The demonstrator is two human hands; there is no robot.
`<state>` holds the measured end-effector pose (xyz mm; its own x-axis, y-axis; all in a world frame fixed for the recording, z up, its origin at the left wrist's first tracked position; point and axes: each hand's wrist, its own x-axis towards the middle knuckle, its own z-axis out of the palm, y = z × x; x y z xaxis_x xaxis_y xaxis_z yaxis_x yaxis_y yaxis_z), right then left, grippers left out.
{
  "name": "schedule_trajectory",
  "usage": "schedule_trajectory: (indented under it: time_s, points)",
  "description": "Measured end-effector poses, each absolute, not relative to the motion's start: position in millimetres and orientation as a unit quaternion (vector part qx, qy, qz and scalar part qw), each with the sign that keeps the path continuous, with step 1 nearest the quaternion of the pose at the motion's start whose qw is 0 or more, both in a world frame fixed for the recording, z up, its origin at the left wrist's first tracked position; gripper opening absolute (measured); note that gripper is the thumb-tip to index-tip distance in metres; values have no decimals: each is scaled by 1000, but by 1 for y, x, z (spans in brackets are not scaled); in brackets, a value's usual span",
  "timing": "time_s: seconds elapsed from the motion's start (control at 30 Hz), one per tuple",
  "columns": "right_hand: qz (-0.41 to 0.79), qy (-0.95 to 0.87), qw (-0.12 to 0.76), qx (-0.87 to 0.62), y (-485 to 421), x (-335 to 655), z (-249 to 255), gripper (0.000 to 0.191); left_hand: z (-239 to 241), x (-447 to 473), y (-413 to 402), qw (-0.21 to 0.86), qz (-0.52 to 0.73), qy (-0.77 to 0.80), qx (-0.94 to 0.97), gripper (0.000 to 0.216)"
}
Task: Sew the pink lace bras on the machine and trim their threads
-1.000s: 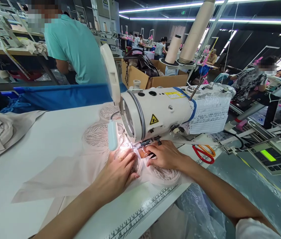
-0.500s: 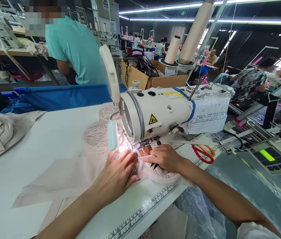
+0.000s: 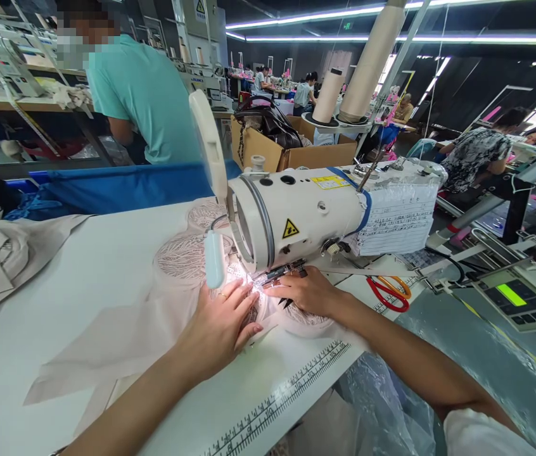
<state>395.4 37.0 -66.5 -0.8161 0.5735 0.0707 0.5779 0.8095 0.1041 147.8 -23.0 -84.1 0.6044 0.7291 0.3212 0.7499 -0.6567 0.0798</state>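
Note:
Pale pink fabric with round lace cups (image 3: 180, 256) lies under the head of a sewing machine (image 3: 296, 212), in the bright glow of a lamp (image 3: 214, 259). My left hand (image 3: 218, 320) rests flat on the fabric just left of the needle area, fingers stretched out. My right hand (image 3: 308, 291) is closed at the right of the needle area, its fingertips on the fabric edge. Dark pointed tips, like those of thread snips (image 3: 286, 303), stick out from under its curled fingers. The needle and the stitching point are lost in glare.
Scissors (image 3: 389, 293) with red and orange handles lie right of my right hand. A ruler strip (image 3: 277, 399) runs along the table's front edge. More fabric (image 3: 6, 259) is heaped at left. A control panel (image 3: 517, 301) stands at right; a co-worker (image 3: 147, 95) sits beyond.
My right hand has moved slightly left and up, closer to the needle area, and the dark tips moved with it. My left hand has shifted a little left, its fingers more spread.

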Motion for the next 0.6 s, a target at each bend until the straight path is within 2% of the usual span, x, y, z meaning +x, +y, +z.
schedule_trajectory:
  time_s: [0.23,0.33,0.43,0.47,0.57,0.6]
  points:
    - [-112,-944,17,-311,39,391,-74,53,-85,146,-16,49,-157,-427,-889,47]
    - [-111,-937,21,-330,40,388,-73,45,-88,148,-19,43,-160,-438,-884,45]
    - [-105,-922,32,-372,42,391,-66,29,-86,151,-20,5,-174,-455,-873,38]
    - [-109,-911,37,-396,42,393,-63,24,-84,151,-17,-22,-195,-478,-856,35]
    - [-150,-868,66,-468,36,403,-56,27,-74,140,6,-84,-321,-616,-714,26]
    - [-170,-857,87,-478,31,405,-55,26,-70,132,18,-79,-363,-663,-650,29]
